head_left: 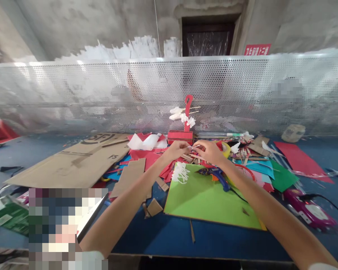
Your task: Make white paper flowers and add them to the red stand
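My left hand (178,149) and my right hand (211,151) meet above the far edge of a green sheet (211,200), fingers pinched together on a small thin piece I cannot make out. Just behind them stands a red paper model (184,129) with white tufts on a red box base. White cut strips (180,173) lie on the green sheet below my left hand. A blue and orange glue gun (215,174) lies under my right wrist.
Coloured paper scraps and wooden sticks (250,157) litter the blue table (169,236). A large cardboard sheet (73,161) lies at the left, and a purple tool (310,212) with a cable at the right. A perforated metal screen (242,93) closes off the back.
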Demonstrator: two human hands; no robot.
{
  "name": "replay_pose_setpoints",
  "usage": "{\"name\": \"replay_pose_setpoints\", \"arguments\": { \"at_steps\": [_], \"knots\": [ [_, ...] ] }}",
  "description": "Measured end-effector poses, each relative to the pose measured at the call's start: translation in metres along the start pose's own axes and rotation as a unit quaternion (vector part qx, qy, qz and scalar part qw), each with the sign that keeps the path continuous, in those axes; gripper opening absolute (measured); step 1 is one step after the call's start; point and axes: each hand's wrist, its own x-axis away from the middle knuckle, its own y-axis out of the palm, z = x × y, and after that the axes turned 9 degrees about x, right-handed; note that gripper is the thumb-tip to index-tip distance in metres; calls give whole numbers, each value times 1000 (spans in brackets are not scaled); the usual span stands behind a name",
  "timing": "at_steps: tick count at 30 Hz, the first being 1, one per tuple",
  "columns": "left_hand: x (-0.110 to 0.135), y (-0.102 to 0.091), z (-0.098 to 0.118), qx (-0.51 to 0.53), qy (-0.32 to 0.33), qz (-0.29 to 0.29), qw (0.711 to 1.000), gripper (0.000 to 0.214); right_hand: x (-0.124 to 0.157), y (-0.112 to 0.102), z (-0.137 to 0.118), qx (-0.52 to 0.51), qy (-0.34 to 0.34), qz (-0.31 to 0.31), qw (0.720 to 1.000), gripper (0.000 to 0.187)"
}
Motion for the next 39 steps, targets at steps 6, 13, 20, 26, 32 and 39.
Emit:
{"name": "replay_pose_setpoints", "arguments": {
  "at_steps": [6, 13, 20, 26, 32, 39],
  "knots": [
    [12, 1, 16, -1, -5, 15, 1000, 27, 0, -5, -3, 21, -11, -20, 1000, 12],
    [34, 6, 16, -10, -4, -11, 1000, 30, 0, -3, -12, 44, -43, -52, 997, 13],
    [52, 8, 20, -115, 28, 29, 993, 28, 0, -5, -24, 57, -72, -67, 994, 17],
    [60, 8, 25, -159, 42, 33, 986, 26, 1, -9, -33, 61, -55, -57, 995, 19],
    [62, 5, 27, -196, 75, -13, 978, 25, 18, -12, -42, 30, 33, -100, 994, 25],
    [63, 5, 31, -222, 79, -29, 971, 26, 26, -3, -45, -32, 88, -82, 992, 18]
  ]
}}
